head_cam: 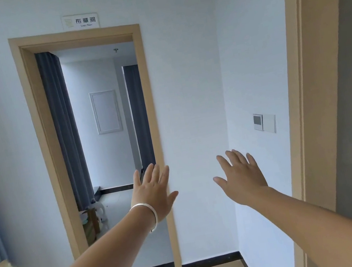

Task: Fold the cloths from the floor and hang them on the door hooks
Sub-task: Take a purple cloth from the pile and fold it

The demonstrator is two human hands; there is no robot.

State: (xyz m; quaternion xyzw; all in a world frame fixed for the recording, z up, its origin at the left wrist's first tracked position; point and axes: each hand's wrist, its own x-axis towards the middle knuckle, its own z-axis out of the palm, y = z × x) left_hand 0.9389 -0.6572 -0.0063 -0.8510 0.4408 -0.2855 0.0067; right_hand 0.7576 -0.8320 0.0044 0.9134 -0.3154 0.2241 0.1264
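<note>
A white wall point(189, 107) filled the view, cut by an open doorway point(102, 145) framed in tan wood, bare floor beyond. A second door frame point(316, 86) edged the right. Both arms reached forward: the left hand point(154, 192), with a silver bracelet point(148, 215), and the right hand point(240, 176) were spread, holding nothing. No cloths or hooks showed.
</note>
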